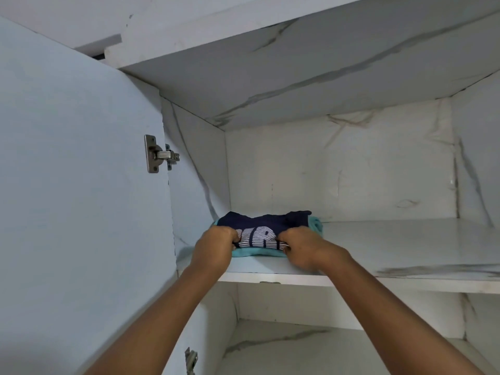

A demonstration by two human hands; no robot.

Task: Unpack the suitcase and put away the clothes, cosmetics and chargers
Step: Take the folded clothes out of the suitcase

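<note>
Your left hand (pixel 215 246) and right hand (pixel 300 246) each pinch the folded navy T-shirt (pixel 263 226) atop a teal garment (pixel 259 253) on the wardrobe shelf (pixel 405 247) — next, let go.

White marble-veined wardrobe interior (pixel 338 163), upper shelf (pixel 405 255) over a lower one, door (pixel 75 185) swung open left on metal hinges (pixel 158 154).

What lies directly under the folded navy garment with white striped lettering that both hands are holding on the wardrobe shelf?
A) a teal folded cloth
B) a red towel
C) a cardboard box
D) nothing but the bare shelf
A: a teal folded cloth shows beneath the front edge and at the right of the folded navy garment with white striped lettering, which the left hand and right hand grip on the white marbled shelf.
</note>
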